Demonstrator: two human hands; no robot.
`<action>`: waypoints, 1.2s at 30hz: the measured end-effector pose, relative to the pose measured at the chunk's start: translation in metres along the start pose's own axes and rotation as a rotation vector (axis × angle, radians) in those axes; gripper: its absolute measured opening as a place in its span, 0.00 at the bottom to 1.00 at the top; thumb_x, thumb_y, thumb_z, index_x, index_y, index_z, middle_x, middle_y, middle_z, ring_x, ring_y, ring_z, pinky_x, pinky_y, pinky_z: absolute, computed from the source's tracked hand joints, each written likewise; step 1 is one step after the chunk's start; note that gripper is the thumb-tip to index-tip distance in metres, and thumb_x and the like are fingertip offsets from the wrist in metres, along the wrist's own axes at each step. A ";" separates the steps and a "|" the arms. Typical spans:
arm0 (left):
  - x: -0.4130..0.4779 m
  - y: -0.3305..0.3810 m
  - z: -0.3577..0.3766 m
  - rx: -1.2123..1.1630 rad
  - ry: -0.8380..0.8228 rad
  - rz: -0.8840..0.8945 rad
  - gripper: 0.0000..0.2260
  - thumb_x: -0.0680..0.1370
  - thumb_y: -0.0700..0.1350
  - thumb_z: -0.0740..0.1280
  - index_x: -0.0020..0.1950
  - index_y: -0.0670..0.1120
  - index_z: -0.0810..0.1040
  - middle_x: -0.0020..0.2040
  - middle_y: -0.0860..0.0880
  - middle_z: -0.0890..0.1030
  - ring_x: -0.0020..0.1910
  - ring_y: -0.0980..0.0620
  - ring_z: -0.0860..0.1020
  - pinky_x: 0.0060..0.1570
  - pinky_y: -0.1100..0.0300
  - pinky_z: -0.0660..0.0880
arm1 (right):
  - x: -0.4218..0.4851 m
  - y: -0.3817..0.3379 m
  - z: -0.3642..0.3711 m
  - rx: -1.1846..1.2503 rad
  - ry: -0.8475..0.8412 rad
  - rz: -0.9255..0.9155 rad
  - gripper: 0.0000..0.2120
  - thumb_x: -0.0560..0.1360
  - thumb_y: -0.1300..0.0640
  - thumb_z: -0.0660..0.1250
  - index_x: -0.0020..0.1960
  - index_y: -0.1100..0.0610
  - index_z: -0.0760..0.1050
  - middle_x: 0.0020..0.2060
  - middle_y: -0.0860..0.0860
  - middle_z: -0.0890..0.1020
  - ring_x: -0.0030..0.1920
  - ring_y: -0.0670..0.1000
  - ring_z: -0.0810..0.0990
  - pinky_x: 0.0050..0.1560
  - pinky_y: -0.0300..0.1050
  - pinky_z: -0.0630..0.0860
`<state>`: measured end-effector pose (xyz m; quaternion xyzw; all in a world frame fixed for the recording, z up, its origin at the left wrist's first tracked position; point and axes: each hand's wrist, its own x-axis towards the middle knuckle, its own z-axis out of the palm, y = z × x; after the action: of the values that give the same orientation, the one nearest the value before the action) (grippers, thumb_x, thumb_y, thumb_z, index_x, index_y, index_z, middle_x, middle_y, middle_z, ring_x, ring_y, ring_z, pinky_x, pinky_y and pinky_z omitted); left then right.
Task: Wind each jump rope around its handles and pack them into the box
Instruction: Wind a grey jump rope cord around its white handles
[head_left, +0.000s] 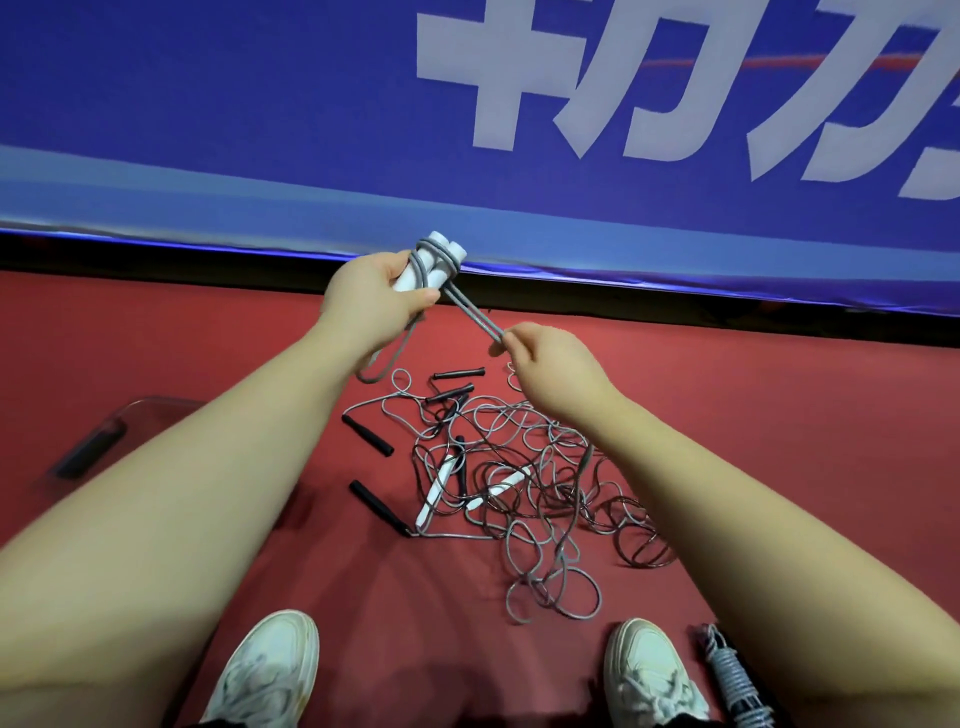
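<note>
The left hand (371, 299) grips 2 white handles (434, 262) together. The right hand (553, 364) pinches their grey rope (475, 317) taut.

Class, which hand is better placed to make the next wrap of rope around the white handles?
The right hand: it pinches the grey rope, while the left hand grips the white handles.

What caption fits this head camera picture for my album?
Left hand grips two white handles while right hand pinches the grey rope looped round them.
</note>
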<state>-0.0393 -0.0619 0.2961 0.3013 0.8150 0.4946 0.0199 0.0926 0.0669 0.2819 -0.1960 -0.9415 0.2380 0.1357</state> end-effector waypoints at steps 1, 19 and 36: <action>0.000 -0.001 0.000 0.108 0.022 0.031 0.12 0.75 0.43 0.70 0.58 0.50 0.80 0.49 0.47 0.82 0.52 0.46 0.79 0.50 0.58 0.72 | -0.002 -0.005 -0.003 -0.118 0.016 -0.037 0.16 0.82 0.53 0.51 0.53 0.54 0.77 0.41 0.51 0.79 0.43 0.55 0.77 0.42 0.45 0.70; -0.034 0.000 0.035 0.973 -0.339 0.672 0.19 0.80 0.46 0.60 0.70 0.58 0.66 0.51 0.48 0.80 0.49 0.43 0.78 0.38 0.54 0.67 | -0.015 0.001 -0.058 0.042 -0.416 0.181 0.13 0.74 0.50 0.69 0.46 0.61 0.80 0.24 0.48 0.68 0.25 0.47 0.65 0.26 0.38 0.61; -0.044 0.006 0.041 0.748 -0.739 0.801 0.16 0.74 0.48 0.71 0.35 0.49 0.63 0.32 0.50 0.72 0.36 0.47 0.71 0.35 0.56 0.58 | -0.023 0.032 -0.053 -0.507 -0.134 -0.611 0.25 0.74 0.38 0.56 0.46 0.57 0.80 0.40 0.52 0.79 0.45 0.56 0.79 0.36 0.41 0.66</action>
<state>0.0133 -0.0498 0.2686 0.7175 0.6964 0.0114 0.0067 0.1411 0.1039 0.3066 0.0818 -0.9921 -0.0408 0.0858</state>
